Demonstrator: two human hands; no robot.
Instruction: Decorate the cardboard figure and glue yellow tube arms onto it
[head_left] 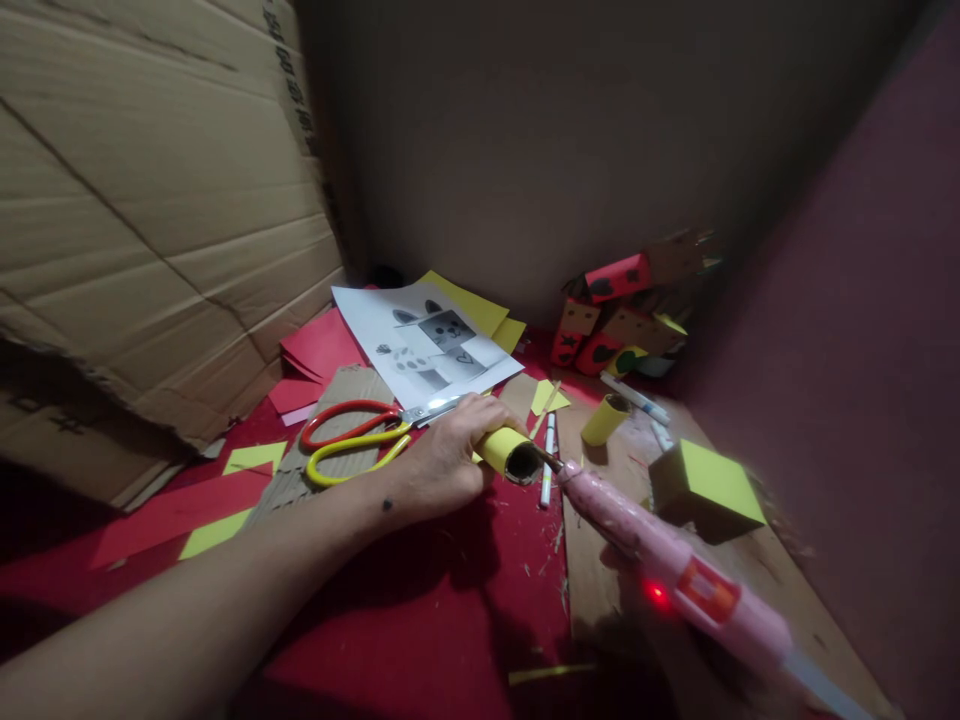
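Observation:
My left hand [450, 455] is closed around a yellow paper-covered cardboard tube [498, 448], its open dark end facing right. A pink hot glue gun [637, 530] points up and left, with its nozzle at the rim of that tube. A red light glows on its side, and a glue stick [821, 685] sticks out of its back. In shadow beneath the gun, my right hand [720, 660] grips it; most of the fingers are hidden. Scissors [360, 440] with red and yellow handles lie just behind my left wrist.
A printed animal picture [442, 345] lies on coloured paper. On the right wooden board [592, 590] stand a second yellow tube [606, 420] and a yellow-topped box [705, 490]. Decorated cardboard pieces [619, 310] are piled behind. A large cardboard sheet [165, 200] rises at left.

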